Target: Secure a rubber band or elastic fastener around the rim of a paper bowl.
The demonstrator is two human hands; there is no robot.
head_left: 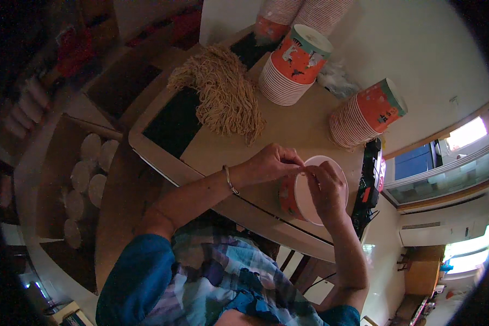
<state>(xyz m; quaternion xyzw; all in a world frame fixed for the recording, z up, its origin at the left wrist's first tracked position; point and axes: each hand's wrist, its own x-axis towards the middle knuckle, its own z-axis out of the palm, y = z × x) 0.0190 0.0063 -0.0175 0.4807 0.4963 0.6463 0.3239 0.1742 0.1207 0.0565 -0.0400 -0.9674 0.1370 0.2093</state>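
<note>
My left hand [271, 162] and my right hand [327, 190] meet at the rim of a paper cup [299, 198], orange outside and pale inside, lying tilted on the table [304, 130]. Both hands pinch something small at the rim; it looks like a thin string, though I cannot tell for sure. A metal bangle [230, 179] circles my left wrist. A heap of tan strings [225, 95] lies just beyond my left hand.
Two leaning stacks of orange paper cups [293, 68] [364, 114] stand at the back of the table, with more stacks [309, 13] behind. A cardboard box [65, 179] holding cup stacks sits on the floor to my left. A black device [370, 182] lies at the table's right edge.
</note>
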